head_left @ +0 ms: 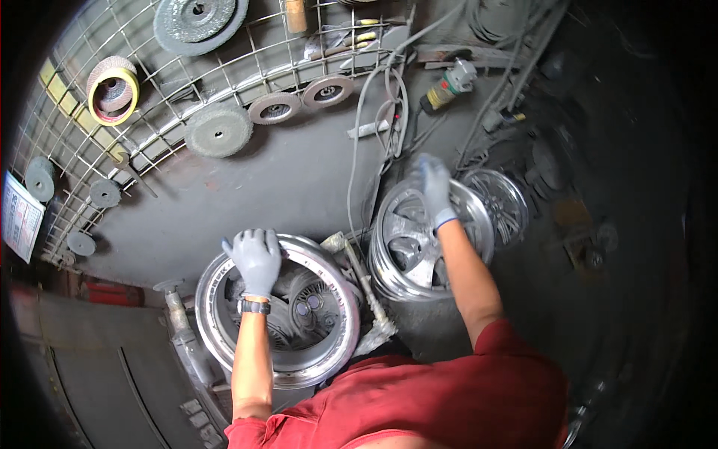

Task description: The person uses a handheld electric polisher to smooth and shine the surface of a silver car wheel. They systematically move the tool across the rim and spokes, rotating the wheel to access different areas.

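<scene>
My left hand [256, 262], in a grey glove, has its fingers bent over the far edge of a bare metal wheel rim [348, 299]. The rim is a wide open ring that leans in front of me, and other wheel parts show through its middle. To the right, my gloved right hand [435, 188] is over the far part of a silver spoked alloy wheel [419, 269]. Motion smears its fingers, so I cannot tell whether they touch the wheel. That wheel appears to lie on top of another rim.
Another spoked wheel [505, 206] lies behind on the right. An angle grinder [449, 86] with a cable sits at the back. Abrasive discs, including a large grey disc [218, 131], hang on a wire grid [164, 97]. A dusty metal stand [368, 292] is between the wheels.
</scene>
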The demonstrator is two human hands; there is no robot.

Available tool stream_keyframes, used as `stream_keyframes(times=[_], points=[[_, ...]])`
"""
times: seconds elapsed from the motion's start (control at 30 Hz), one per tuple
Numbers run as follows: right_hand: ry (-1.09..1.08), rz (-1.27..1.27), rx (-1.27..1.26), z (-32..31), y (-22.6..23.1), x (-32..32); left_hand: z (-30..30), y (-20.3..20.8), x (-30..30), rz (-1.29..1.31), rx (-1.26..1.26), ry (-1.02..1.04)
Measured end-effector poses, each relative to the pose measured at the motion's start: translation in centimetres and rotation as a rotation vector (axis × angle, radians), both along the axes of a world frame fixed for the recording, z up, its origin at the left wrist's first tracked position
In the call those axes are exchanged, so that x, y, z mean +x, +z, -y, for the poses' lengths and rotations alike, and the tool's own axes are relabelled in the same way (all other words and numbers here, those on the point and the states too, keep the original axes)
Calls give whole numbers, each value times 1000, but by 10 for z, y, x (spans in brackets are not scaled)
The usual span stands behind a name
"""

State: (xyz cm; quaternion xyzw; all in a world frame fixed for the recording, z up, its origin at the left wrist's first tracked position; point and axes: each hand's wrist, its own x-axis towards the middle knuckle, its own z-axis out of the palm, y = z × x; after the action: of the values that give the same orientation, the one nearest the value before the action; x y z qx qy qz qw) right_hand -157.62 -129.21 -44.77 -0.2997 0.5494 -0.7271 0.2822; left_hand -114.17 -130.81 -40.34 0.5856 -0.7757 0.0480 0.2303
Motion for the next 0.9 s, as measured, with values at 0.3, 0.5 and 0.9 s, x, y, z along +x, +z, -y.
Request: stream_keyframes(times=[0.3,0.5,0.9], points=[[-58,-386,-242,126,65,-138,-100,-20,-94,64,210,-292],[12,-421,-246,167,45,-197,-148,-45,-117,78,251,-268],[-68,-431,-278,163,104,-197,-151,-49,-123,-39,135,-247]])
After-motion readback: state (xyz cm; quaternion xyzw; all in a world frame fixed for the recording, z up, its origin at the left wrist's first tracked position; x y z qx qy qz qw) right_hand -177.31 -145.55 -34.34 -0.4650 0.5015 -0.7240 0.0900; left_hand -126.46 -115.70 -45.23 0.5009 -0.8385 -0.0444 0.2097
